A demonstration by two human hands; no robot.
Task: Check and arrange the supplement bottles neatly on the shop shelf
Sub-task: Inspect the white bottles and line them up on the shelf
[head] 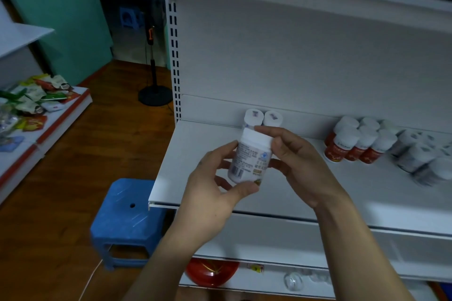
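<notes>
white bottle (tilted) gripped by left hand, right hand, above shelf

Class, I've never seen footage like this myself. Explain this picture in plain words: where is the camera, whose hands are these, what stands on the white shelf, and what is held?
No machine here: a person works bare-handed, and the one picture comes from a camera on their head, looking forward and down. The left grip holds the lower part of a white-capped bottle; the right grip holds its cap end. On the white shelf stand two similar bottles at the back, and further right a cluster of red-labelled bottles beside blurred greyish bottles.
</notes>
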